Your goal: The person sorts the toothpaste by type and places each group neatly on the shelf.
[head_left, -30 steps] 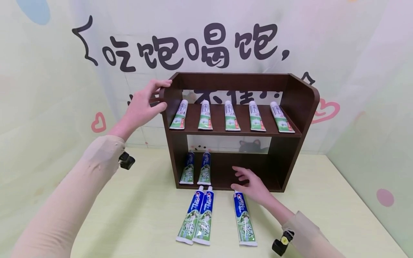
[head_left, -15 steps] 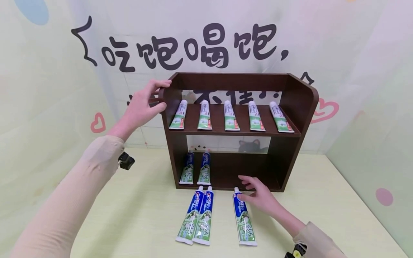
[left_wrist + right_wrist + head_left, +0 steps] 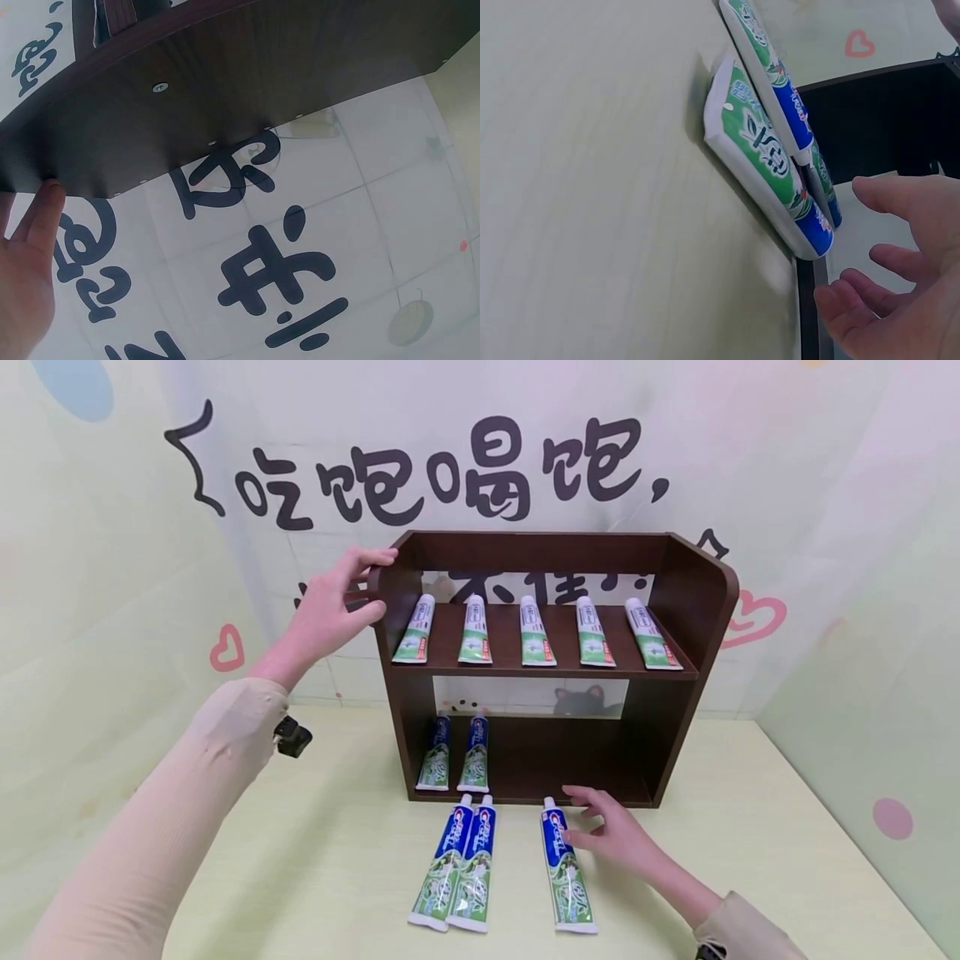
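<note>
My left hand (image 3: pixel 326 606) holds the upper left side panel of a dark brown two-tier shelf (image 3: pixel 543 672), its fingers at the panel's edge. Seen from the left wrist, the fingers touch the shelf's dark outer side (image 3: pixel 247 82). My right hand (image 3: pixel 618 839) hovers with loosely bent fingers, holding nothing, and its thumb overlaps the edge of a blue and green toothpaste tube (image 3: pixel 567 877) on the table. Two more such tubes lie touching, a left tube (image 3: pixel 441 872) and a right tube (image 3: pixel 474 868). In the right wrist view the right hand (image 3: pixel 907 262) has its fingers apart.
Several white and green toothpaste tubes (image 3: pixel 536 635) stand in a spaced row on the upper tier. On the lower tier two blue and green tubes (image 3: pixel 475 760) lean at the left, with bare board (image 3: pixel 562 752) to their right. A pale table (image 3: pixel 750 835) meets a printed wall cloth (image 3: pixel 825 485).
My right hand has drawn back from the lower tier, moving down and right alongside the single tube. The left hand stays on the shelf. The tubes have not moved.
</note>
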Available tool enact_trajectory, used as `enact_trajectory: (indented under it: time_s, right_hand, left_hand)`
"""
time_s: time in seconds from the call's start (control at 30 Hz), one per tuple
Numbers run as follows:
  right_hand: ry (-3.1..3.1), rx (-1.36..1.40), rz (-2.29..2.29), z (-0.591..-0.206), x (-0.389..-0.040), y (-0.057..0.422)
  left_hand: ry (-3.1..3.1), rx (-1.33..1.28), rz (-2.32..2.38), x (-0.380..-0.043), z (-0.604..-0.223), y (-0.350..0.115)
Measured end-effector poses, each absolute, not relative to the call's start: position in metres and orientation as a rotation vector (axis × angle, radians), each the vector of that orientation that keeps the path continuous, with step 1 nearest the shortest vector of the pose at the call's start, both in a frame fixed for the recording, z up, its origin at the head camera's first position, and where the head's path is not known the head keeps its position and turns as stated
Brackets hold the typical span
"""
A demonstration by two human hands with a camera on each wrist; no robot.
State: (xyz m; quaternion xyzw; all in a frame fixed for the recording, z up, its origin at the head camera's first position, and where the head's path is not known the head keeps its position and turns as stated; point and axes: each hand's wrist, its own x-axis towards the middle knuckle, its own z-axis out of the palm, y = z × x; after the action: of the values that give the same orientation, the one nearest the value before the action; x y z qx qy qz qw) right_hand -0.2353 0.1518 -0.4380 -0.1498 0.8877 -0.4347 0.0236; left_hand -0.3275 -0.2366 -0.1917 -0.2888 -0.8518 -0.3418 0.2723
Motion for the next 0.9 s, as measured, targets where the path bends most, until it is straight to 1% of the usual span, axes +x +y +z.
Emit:
enact_trajectory:
  time_s: [0.27, 0.7, 0.9]
  right_hand:
    - [2.709, -0.528, -1.306, -0.446, -0.234, 0.158]
    - [2.668, -0.525, -1.241, -0.453, -0.229, 0.16]
    - [2.673, -0.594, -1.19, -0.456, -0.228, 0.16]
  left_hand:
    - [-2.285, -0.786, -0.911, -0.328, -0.191, -0.237]
    - [-2.301, -0.768, -0.91, -0.327, -0.192, -0.236]
    - [-2.296, -0.768, -0.905, -0.327, -0.192, -0.236]
